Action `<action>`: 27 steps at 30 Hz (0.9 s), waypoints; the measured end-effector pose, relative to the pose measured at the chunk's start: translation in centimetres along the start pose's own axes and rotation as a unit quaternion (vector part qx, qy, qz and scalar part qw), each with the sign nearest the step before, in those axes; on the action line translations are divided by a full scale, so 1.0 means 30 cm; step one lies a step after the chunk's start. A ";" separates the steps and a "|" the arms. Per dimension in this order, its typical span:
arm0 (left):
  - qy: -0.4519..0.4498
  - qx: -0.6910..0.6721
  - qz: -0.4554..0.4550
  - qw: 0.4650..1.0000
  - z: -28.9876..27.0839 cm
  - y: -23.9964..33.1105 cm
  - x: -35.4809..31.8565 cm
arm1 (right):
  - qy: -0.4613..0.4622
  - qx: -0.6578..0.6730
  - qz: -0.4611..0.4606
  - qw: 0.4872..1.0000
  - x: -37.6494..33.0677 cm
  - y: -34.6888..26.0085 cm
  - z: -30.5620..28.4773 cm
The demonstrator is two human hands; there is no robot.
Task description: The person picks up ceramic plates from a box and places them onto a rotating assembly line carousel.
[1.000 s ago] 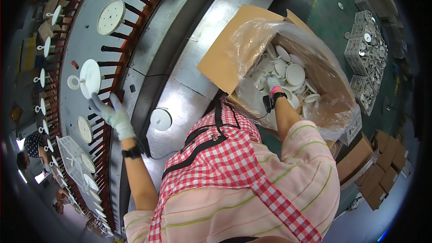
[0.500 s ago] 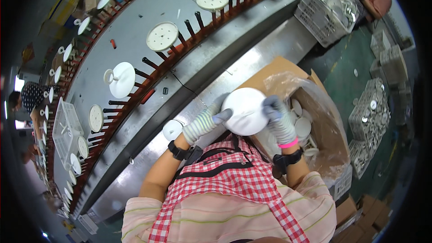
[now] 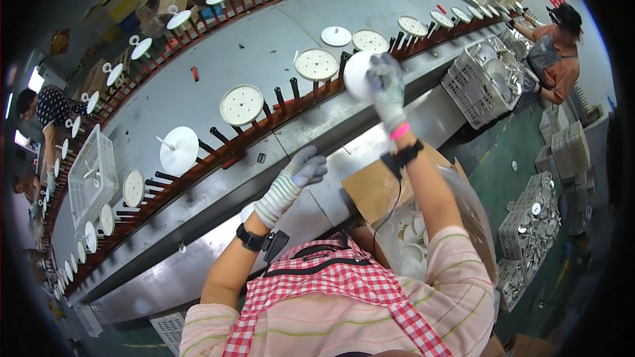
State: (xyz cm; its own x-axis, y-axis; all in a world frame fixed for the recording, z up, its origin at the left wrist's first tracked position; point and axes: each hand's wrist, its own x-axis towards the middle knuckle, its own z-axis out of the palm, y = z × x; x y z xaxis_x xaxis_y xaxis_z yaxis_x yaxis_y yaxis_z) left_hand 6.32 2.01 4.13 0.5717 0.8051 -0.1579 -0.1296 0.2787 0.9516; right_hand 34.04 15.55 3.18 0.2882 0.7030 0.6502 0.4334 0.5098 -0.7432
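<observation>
Head view: the gloved right hand [image 3: 385,89] grips a white disc [image 3: 358,74] in closed fingers, at the peg row along the conveyor's [image 3: 264,59] near edge. The left hand [image 3: 296,182] (also gloved) hovers empty, fingers loosely curled, over the steel ledge [image 3: 218,208].

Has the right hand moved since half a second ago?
Yes. The right hand has carried the white disc away from the cardboard box, up to the peg rail.

The gloved right hand [image 3: 385,86] holds a white disc [image 3: 358,74] at the conveyor pegs [image 3: 291,92]; the left hand [image 3: 294,182] is empty.
</observation>
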 end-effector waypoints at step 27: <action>0.194 0.559 -0.022 0.806 -0.269 0.239 0.780 | -0.372 -0.254 0.112 0.886 0.163 -0.049 0.375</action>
State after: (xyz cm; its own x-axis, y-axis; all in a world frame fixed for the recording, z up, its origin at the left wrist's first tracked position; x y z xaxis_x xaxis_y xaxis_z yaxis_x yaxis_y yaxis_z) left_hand 12.24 27.08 5.14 0.2315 0.9709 -0.0614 0.8190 -0.1605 0.5510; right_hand 25.21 23.83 5.67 -0.1455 0.9868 0.0707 0.8187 0.1602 -0.5515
